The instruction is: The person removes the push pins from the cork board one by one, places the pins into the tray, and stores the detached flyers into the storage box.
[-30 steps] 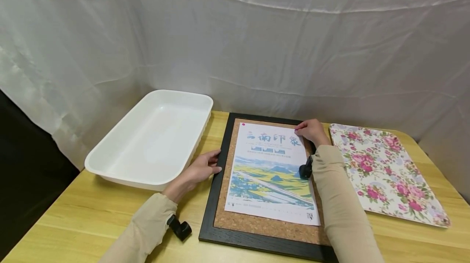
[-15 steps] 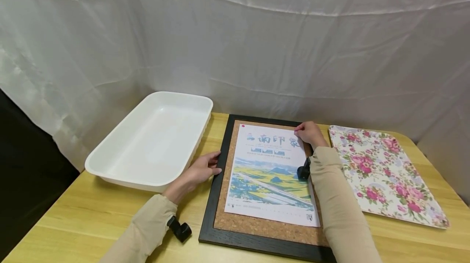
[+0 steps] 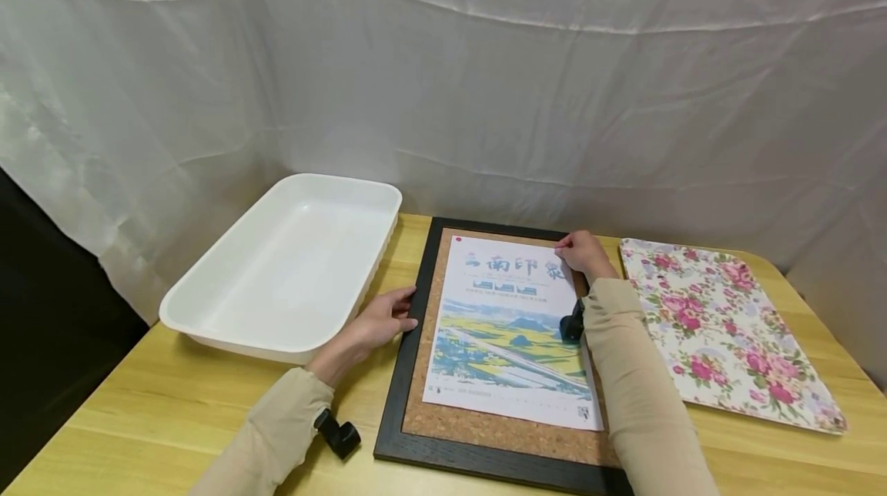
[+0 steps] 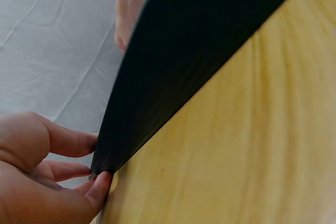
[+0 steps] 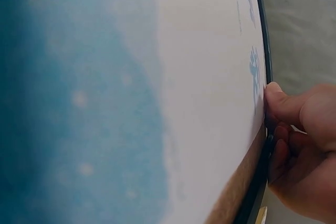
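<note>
A black-framed cork board [image 3: 443,423] lies flat on the table, with a printed landscape poster [image 3: 509,326] on it. A red pushpin [image 3: 459,239] sits at the poster's upper left corner. At the board's left side my left hand [image 3: 377,319] holds the frame edge between thumb and fingers; the left wrist view shows the fingertips [image 4: 84,144] against the black frame [image 4: 152,82]. My right hand [image 3: 585,253] pinches a small pinkish thing, apparently another pushpin, at the poster's upper right corner. In the right wrist view the thumb [image 5: 281,100] presses there, mostly covering it.
A deep white tray [image 3: 277,338] stands on the wooden table [image 3: 159,396] to the left. On the right lies a flower-patterned board [image 3: 728,326], close beside my right forearm. Grey curtain cloth [image 3: 485,95] hangs behind the table.
Both hands keep their places at the board's left edge and the poster's upper right corner. The head view shifts very slightly, and the right wrist tilts a little to the left.
</note>
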A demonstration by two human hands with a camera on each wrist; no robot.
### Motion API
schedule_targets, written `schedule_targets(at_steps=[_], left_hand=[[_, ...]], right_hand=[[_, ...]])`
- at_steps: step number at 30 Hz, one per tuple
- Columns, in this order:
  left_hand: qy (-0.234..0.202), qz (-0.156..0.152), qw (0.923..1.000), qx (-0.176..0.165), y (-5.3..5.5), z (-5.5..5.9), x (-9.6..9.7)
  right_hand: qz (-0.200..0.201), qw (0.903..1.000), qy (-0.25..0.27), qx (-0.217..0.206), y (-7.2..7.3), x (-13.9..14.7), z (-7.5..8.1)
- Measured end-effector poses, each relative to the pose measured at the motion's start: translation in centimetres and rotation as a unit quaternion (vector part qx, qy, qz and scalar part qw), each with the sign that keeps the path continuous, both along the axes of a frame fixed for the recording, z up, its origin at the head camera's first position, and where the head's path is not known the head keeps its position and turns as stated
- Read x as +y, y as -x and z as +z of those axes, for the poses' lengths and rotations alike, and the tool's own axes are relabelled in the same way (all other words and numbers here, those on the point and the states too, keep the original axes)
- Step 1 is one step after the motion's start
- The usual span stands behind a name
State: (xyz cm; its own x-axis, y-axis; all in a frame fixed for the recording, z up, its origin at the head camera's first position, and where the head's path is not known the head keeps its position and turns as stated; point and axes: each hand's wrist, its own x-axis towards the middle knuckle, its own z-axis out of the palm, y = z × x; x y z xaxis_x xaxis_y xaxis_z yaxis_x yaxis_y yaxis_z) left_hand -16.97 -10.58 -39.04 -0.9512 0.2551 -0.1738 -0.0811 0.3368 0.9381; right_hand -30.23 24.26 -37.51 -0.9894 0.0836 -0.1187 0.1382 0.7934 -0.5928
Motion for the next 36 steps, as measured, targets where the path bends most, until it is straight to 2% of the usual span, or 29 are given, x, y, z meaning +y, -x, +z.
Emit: schedule_targets(at_steps=[9, 20, 24, 31, 36], left_hand=[[0.0, 0.003, 1.0, -0.002, -0.2, -0.1, -0.16], [-0.001, 0.002, 1.0, 0.0, -0.28, -0.04, -0.07], [-0.002, 0.002, 1.0, 0.001, -0.19, -0.13, 0.02], [-0.002, 0.005, 1.0, 0.001, -0.1, -0.19, 0.09], [0.0, 0.003, 1.0, 0.001, -0.1, -0.05, 0.01]], right_hand=[[0.031, 0.9994, -0.001, 0.016, -0.8, -0.33, 0.24], [-0.002, 0.9999, -0.002, 0.011, -0.35, -0.26, 0.06], [-0.002, 0.9998, -0.008, 0.017, -0.2, -0.03, -0.09], [0.0, 0.9997, 0.022, 0.014, -0.52, 0.02, 0.03], [-0.008, 0.9985, 0.047, 0.029, -0.65, -0.05, 0.03]])
